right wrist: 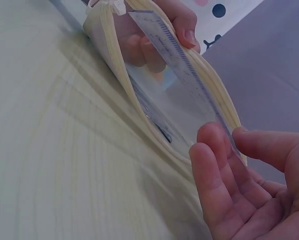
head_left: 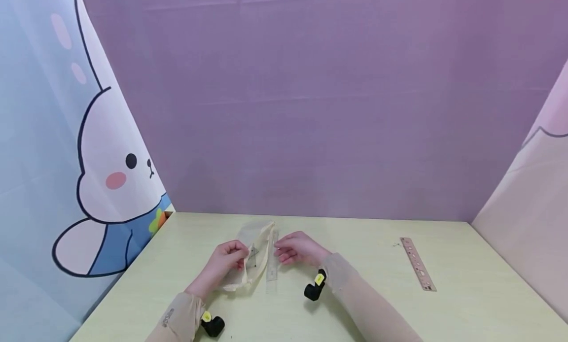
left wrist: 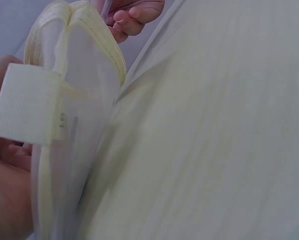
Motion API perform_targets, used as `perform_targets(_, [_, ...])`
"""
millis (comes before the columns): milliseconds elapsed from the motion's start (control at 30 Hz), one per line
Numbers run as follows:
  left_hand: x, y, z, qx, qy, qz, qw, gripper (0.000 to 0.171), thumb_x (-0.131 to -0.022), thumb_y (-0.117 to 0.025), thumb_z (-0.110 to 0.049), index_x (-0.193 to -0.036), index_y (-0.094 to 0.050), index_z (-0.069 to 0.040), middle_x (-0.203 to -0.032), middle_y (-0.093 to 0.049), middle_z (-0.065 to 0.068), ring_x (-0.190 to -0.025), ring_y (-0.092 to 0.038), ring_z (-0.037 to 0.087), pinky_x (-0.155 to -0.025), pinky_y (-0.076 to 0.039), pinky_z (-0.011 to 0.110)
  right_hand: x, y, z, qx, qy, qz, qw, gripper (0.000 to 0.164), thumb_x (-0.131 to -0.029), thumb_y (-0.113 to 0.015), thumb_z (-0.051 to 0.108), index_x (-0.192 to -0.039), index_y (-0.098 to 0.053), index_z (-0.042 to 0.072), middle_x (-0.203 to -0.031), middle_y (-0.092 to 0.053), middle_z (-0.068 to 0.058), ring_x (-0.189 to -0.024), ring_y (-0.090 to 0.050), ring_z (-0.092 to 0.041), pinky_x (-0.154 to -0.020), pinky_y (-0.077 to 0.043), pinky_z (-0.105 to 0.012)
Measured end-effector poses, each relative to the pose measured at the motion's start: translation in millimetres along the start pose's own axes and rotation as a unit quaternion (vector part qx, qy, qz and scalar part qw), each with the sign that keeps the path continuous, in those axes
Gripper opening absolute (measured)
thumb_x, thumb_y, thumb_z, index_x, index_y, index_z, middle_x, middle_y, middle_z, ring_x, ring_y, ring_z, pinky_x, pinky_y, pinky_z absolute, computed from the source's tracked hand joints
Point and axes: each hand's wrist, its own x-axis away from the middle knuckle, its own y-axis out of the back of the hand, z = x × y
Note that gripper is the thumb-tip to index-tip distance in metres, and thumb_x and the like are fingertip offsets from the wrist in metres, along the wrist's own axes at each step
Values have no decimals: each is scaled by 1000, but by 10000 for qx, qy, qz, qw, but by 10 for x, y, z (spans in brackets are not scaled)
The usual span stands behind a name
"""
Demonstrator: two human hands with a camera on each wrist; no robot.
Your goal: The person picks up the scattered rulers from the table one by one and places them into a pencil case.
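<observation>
A see-through pouch with cream zip edging [head_left: 262, 270] is held above the table by my left hand [head_left: 227, 259], which pinches its edge. Its mouth gapes toward my right hand [head_left: 299, 248]. Between thumb and fingers, that hand pinches a clear ruler [right wrist: 177, 57]. In the right wrist view the ruler lies lengthwise within the open mouth, along one zip edge [right wrist: 222, 90]. A thin clear item with a dark edge [right wrist: 152, 112] shows inside the pouch. Through the pouch, dark triangular lines [head_left: 253, 257] are visible. A white tag [left wrist: 27, 102] sticks out from the pouch's side.
A pink ruler with cut-out shapes [head_left: 418, 263] lies on the pale wooden table [head_left: 364, 283] to the right. A purple cloth [head_left: 328, 110] stands behind the table, and a printed rabbit curtain [head_left: 115, 145] hangs at the left.
</observation>
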Motion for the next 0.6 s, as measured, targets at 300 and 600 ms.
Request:
perform_targets(300, [-14,1,10,85,-83,14,9999,10,-89,-65,-7,-90,-62,3,-74,-60,11,-60,-55,14,-57,-49,25,-64,-115,42,24,79,-116,9999,24,-94,-60,11,-106,-62,-10,-84,-69,-12,-64,-64,-13,-64,-56,-28])
perform_targets(600, [-24,0,30,54,-114,-28,9999,10,-88,-63,-5,-90,-62,5,-72,-59,9,-59,-55,14,-56,-49,25,-124,-294,36,225,141,-436,9987,26,-93,-62,11,-107,-62,-11,-88,-70,-19,-60,-65,-15,-63,-57,-34])
